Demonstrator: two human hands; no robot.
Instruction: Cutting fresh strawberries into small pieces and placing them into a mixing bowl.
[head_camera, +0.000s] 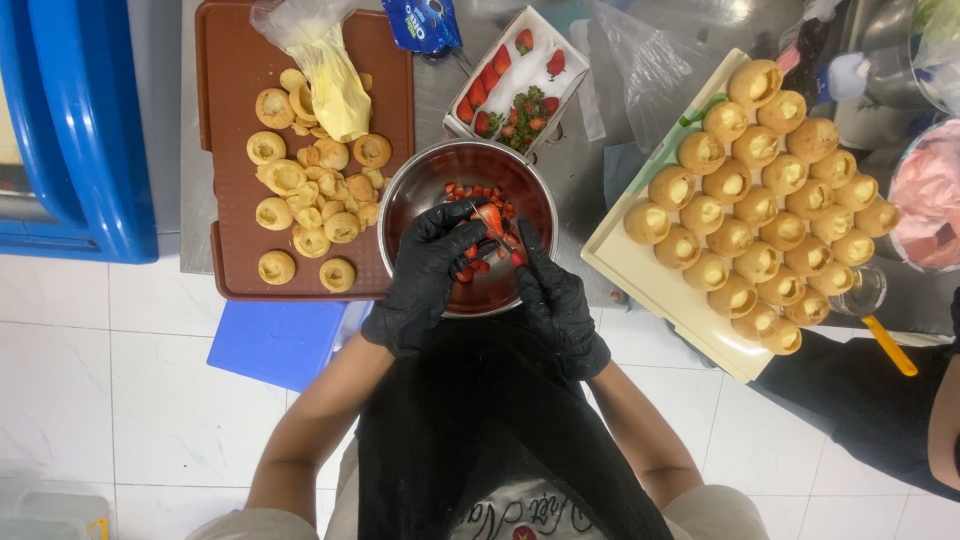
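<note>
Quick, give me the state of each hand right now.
Left hand: grip closed on a strawberry over the metal bowl.
Right hand: closed at the strawberry; what it holds cannot be told.

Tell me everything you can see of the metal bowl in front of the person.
The metal bowl is round, shiny and steel-looking, with a dark reddish reflective inside. It stands upright on the metal counter, between the brown tray of pastry pieces and the cream tray of filled pastry shells; its left rim seems to overlap the brown tray. Small cut strawberry pieces lie inside. Both black-gloved hands, left hand and right hand, reach over its near rim, holding a strawberry above it.
</note>
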